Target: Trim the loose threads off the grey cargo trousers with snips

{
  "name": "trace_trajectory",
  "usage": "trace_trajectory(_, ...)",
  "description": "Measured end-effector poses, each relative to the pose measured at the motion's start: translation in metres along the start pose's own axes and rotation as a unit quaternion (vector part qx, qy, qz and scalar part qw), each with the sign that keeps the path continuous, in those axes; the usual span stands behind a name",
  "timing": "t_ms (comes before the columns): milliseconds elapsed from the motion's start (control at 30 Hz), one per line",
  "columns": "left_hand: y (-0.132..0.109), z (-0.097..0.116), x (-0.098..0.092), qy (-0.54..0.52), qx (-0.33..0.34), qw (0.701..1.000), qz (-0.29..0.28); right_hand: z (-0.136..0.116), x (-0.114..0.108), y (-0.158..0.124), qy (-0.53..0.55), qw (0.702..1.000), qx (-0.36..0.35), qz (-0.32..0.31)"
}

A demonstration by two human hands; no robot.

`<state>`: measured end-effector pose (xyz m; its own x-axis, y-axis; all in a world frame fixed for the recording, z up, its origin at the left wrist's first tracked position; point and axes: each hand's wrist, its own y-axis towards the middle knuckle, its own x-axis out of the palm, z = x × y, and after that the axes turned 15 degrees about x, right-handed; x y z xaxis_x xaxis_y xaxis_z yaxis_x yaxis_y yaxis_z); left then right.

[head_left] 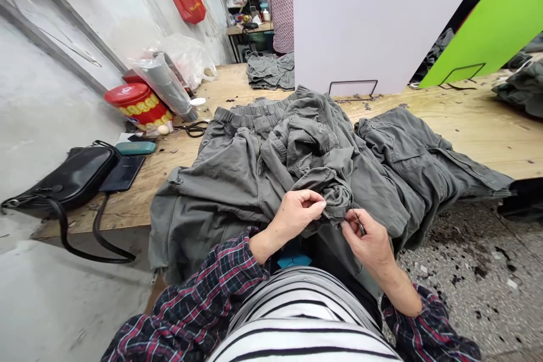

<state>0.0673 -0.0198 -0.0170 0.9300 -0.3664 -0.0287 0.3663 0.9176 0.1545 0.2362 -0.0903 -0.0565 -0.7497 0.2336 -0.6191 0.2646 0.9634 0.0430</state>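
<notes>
Two hands at lower centre of frame: with left hand (pixel 294 212), fingers (pixel 314 203) pinched on a bunched fold (pixel 337 195) of grey trousers (pixel 237 175) heaped over the counter (pixel 466 124) edge. Just right of and below that fold, with right hand (pixel 371 243), fingers clenched round a small dark tool (pixel 359 223) aimed up-left at it, nearly touching.

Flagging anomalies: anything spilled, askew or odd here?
Dark scraps litter the floor at right. The strap of the black bag dangles over the table edge. Grey trousers spill off the front, where the left hand pinches them and the right hand holds a small metal tool.
</notes>
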Motion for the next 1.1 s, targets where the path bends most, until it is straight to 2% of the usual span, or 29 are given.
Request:
trace_trajectory(133, -0.008, -0.007, 0.007, -0.028, -0.024, 0.999, 0.008, 0.011, -0.002, -0.002, 0.004, 1.000, 0.028, -0.008)
trace_trajectory(300, -0.015, -0.010, 0.008, 0.004, 0.009, 1.000, 0.023, 0.018, -0.004, -0.001, 0.009, 0.999, 0.037, -0.012)
trace_trajectory(500, -0.030, -0.013, 0.018, -0.150, -0.101, 0.983, 0.036, 0.027, 0.000, -0.004, 0.004, 0.998, 0.064, 0.023)
trace_trajectory(567, -0.033, -0.014, 0.020, -0.184, -0.118, 0.975, 0.044, 0.025, 0.001, -0.011, -0.004, 0.997, 0.051, 0.060)
trace_trajectory(667, -0.033, -0.014, 0.022, -0.200, -0.118, 0.972, 0.042, 0.016, 0.001, -0.020, -0.032, 0.995, -0.019, 0.094)
trace_trajectory(733, -0.033, -0.014, 0.023, -0.197, -0.113, 0.973, 0.036, 0.007, 0.002, -0.020, -0.046, 0.993, -0.066, 0.082)
trace_trajectory(800, -0.032, -0.015, 0.022, -0.198, -0.108, 0.974, 0.034, 0.000, 0.004, -0.014, -0.041, 0.993, -0.082, 0.069)
trace_trajectory(967, -0.033, -0.017, 0.018, -0.221, -0.103, 0.970, 0.026, -0.011, 0.003, 0.001, 0.013, 1.000, -0.010, 0.017)
trace_trajectory(1100, -0.034, -0.017, 0.016, -0.257, -0.108, 0.960, 0.020, -0.017, -0.008, -0.004, 0.057, 0.997, 0.050, -0.031)
